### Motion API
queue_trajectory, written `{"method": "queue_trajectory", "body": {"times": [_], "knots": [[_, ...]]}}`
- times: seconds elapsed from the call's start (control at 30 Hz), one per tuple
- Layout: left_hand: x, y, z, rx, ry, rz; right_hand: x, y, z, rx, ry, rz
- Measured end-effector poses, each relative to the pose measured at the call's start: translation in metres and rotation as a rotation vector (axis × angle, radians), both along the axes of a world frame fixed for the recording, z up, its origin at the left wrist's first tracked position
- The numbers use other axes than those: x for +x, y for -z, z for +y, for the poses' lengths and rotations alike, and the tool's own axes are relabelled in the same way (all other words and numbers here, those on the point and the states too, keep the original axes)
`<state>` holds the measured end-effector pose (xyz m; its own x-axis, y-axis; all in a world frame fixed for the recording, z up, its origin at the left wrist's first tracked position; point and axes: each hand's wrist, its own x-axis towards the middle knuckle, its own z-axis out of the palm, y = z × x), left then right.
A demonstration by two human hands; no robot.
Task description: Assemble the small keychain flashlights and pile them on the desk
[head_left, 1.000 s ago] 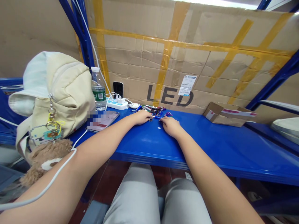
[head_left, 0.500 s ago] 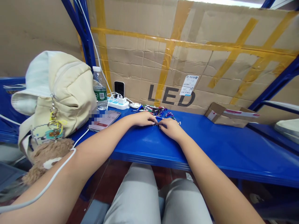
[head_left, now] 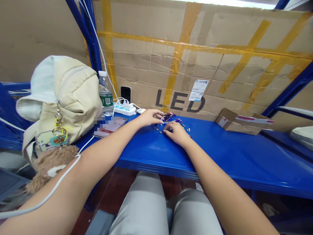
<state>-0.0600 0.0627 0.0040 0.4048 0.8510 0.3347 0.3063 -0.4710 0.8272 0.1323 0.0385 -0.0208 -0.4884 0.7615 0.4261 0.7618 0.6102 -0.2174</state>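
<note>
On the blue tabletop (head_left: 146,148) lies a loose pile of small shiny coloured pieces (head_left: 170,116), red, blue and purple, too small to name. My left hand (head_left: 150,118) is over the pile's left side, its fingers bent and apart, with nothing plainly held. My right hand (head_left: 178,133) rests on the table in front of the pile, thumb and fingers curled together; whatever is inside is hidden. A thin reddish tip shows beside its wrist. Small brass-coloured bits (head_left: 160,132) lie between the hands, and a small silvery piece (head_left: 188,130) lies just right of the right hand.
To the left are a cream backpack (head_left: 73,88) with a plush charm (head_left: 53,160), a water bottle (head_left: 106,94), a phone (head_left: 112,125) and a white power strip (head_left: 124,109). A white cable crosses my left forearm. An open cardboard box (head_left: 244,122) stands right; taped cardboard backs the table.
My hands have come apart from their meeting point. The left moved back over the pile and its fingers spread; the right shifted slightly. Small brass-coloured bits now show between them.
</note>
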Motion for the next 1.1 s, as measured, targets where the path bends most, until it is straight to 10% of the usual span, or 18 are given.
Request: {"method": "queue_trajectory", "body": {"times": [0.23,0.83,1.1], "knots": [[0.009,0.003,-0.009,-0.091,0.096,0.001,0.007,-0.006,-0.001,0.086,-0.066,0.420],[0.011,0.007,-0.014,-0.118,0.198,0.061,0.004,-0.001,-0.002,0.033,-0.129,0.462],[-0.002,0.000,-0.002,-0.044,0.041,-0.028,0.009,0.001,0.001,0.039,-0.043,0.394]]}}
